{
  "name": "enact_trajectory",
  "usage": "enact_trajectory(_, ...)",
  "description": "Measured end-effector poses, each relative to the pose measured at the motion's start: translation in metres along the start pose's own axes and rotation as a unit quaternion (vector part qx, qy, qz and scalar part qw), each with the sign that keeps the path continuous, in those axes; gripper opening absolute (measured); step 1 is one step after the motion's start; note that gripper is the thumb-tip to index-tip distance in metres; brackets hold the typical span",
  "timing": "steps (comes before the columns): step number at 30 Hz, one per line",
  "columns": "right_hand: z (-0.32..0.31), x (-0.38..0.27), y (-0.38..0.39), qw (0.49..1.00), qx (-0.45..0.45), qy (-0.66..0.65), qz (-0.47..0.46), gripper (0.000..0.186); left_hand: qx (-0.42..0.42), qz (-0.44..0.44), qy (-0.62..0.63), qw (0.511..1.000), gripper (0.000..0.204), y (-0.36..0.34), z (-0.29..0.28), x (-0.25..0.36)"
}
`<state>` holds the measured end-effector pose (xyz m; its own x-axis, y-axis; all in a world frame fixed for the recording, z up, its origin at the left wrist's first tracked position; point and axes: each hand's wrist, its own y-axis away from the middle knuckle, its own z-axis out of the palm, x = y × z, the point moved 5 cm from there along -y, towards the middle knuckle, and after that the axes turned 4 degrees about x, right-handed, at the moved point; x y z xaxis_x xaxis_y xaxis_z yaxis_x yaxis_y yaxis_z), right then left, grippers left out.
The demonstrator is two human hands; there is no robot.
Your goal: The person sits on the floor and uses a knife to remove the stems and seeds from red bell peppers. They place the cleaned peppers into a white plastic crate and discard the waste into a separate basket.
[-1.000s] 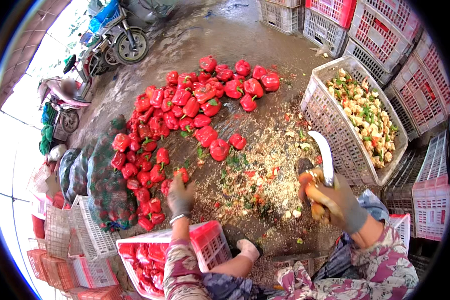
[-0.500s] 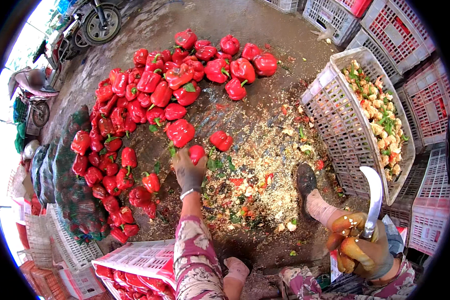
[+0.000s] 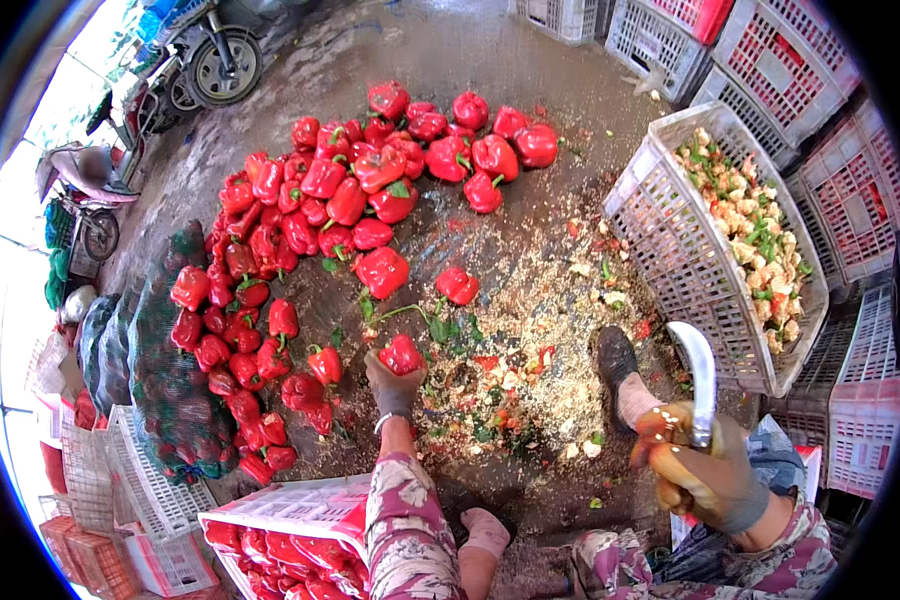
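Note:
My left hand (image 3: pixel 392 388), gloved, is closed round a red bell pepper (image 3: pixel 402 354) low over the floor in the middle. My right hand (image 3: pixel 708 478), in a stained yellow-and-grey glove, grips a knife with a curved, sickle-like blade (image 3: pixel 701 372) pointing up. The knife's handle is mostly hidden in the fist. Ahead and to the left of my left hand lies a big heap of red bell peppers (image 3: pixel 330 190). Two loose peppers lie nearest, one large pepper (image 3: pixel 381 273) and a smaller one (image 3: pixel 458 286).
A tilted white crate (image 3: pixel 650 190) of pale pepper cores stands at the right, with stacked crates (image 3: pixel 850 200) behind it. Seeds and scraps (image 3: pixel 540 370) cover the floor. A pepper-filled crate (image 3: pixel 290 505) sits near left, beside a green mesh sack (image 3: pixel 175 390). Motorcycles (image 3: pixel 225 65) stand far left.
My left hand has drawn the pepper nearer to me, away from the heap. My right hand has shifted slightly left and up with the knife. The whole view has turned a little.

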<state>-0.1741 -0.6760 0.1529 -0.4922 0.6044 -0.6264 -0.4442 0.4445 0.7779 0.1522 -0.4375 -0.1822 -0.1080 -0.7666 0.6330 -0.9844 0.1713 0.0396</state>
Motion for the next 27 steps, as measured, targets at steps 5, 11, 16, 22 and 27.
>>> enact_trajectory(5,0.005,0.015,-0.016,0.982,-0.094,0.121,-0.110,0.032,-0.042,0.049,0.231,0.971,0.093,0.041,-0.044,0.068)
enact_trajectory(11,0.024,0.014,0.012,0.928,-0.128,0.245,-0.250,0.030,-0.032,0.343,0.088,0.935,0.092,0.120,-0.172,0.254)
enact_trajectory(16,0.034,0.024,0.028,0.891,-0.202,0.274,-0.299,0.028,-0.003,0.422,0.063,0.905,0.097,0.190,-0.235,0.288)
enact_trajectory(22,0.023,0.027,0.047,0.887,-0.222,0.297,-0.276,0.028,0.046,0.401,0.055,0.913,0.089,0.232,-0.248,0.298)
enact_trajectory(27,0.016,0.030,0.036,0.833,-0.157,0.329,-0.417,0.027,0.054,0.398,0.045,0.915,0.087,0.237,-0.240,0.299)
